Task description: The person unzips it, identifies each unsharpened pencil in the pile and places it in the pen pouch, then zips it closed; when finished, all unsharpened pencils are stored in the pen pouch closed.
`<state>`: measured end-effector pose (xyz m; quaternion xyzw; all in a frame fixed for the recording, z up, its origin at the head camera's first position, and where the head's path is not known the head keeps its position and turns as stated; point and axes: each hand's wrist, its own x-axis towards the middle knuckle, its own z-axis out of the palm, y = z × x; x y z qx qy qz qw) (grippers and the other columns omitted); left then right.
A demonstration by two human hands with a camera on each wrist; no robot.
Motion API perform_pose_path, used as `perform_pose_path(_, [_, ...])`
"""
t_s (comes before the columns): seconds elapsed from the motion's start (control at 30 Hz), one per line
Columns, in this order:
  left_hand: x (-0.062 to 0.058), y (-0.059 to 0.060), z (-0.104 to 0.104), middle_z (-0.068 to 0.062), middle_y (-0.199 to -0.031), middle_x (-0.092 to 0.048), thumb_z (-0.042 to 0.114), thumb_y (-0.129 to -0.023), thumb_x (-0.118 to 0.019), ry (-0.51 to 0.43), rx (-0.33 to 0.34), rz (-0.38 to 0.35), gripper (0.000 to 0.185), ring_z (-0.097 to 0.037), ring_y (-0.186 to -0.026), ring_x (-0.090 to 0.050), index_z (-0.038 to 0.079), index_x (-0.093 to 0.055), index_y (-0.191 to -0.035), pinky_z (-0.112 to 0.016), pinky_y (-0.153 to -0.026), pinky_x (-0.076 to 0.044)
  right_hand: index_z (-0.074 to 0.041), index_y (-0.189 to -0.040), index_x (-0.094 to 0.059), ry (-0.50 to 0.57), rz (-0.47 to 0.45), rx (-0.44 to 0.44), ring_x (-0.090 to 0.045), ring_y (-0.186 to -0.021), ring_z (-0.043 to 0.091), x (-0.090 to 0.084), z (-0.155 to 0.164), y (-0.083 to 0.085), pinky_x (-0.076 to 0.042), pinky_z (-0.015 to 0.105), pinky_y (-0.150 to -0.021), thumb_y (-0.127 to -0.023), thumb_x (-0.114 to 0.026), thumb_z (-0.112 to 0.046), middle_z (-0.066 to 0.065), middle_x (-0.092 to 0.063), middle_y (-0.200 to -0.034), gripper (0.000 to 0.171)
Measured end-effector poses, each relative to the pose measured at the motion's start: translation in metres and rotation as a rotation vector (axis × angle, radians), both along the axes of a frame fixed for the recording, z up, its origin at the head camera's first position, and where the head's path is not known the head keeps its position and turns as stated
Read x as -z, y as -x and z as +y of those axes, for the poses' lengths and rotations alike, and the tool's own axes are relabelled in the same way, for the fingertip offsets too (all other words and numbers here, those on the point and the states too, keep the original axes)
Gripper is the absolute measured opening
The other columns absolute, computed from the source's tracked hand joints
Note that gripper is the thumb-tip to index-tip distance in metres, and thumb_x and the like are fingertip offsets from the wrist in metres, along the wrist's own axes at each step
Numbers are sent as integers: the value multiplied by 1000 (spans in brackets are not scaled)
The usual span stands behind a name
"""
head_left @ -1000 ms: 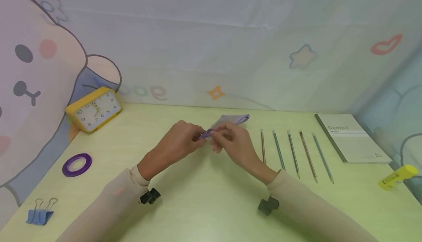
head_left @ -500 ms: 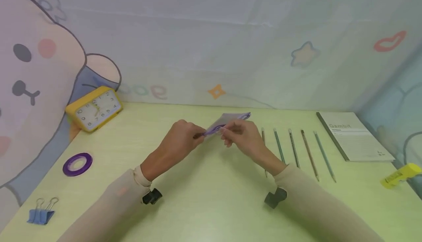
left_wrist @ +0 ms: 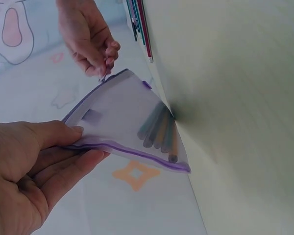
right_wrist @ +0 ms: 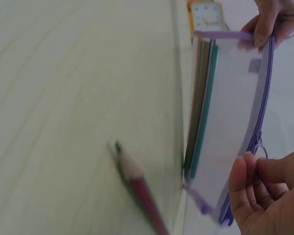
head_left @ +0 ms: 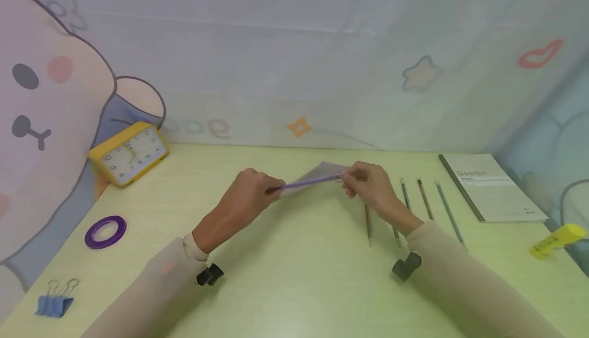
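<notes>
Nearest the wearer, the left hand [head_left: 250,195] pinches the near end of a translucent pencil pouch [left_wrist: 122,122], thumb and fingers closed on its purple-edged corner, holding it lifted above the table [head_left: 294,276] at mid-desk. The right hand [head_left: 368,184] pinches the zipper pull [right_wrist: 257,147] and has travelled rightward along the purple zip since a second ago, when both hands sat close together, so the pouch is likely being zipped open or shut. Several pencils show inside; beyond lie loose pencils [head_left: 425,200], a notebook [head_left: 492,187] and a yellow clock [head_left: 126,153].
</notes>
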<state>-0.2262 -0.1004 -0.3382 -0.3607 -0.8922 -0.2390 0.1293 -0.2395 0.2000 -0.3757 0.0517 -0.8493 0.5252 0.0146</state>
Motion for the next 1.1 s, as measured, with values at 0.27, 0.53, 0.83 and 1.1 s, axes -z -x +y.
perform_pose_path(0.27, [6,11,-20,-14,-93,-79,2,-92,-69,-112,-89,-71,18,-11,-65,-65,3,-80,-107,-23,-59,-45,6,-108,-64,-12,-50,180,-69,-69,9,-5,39,-6,-60,29,-74,-101,-61,-21,-4,-70,-80,28])
perform_pose_path(0.53, [7,29,-21,-15,-96,-79,4,-93,-70,-154,-137,-58,18,-19,-74,-75,2,-79,-108,-29,-63,-56,-1,-98,-69,-113,95,200,-68,-66,17,-15,30,-35,-57,28,-63,-99,-65,-31,-7,-68,-74,30])
perform_pose_path(0.83, [20,34,-21,-9,-96,-79,0,-83,-78,236,-72,-162,18,-24,-87,-71,6,-81,-100,-34,-77,-58,1,-89,-76,-203,-127,16,-67,-59,24,-2,7,-49,-57,35,-57,-91,-74,-25,13,-74,-75,26])
perform_pose_path(1.1, [39,27,-21,0,-74,-71,-3,-74,-84,344,19,-127,13,-13,-70,-55,7,-77,-75,-28,-68,-49,-7,-77,-79,-345,-210,4,-68,-52,16,18,-6,-49,-54,29,-50,-86,-78,-23,2,-72,-63,18])
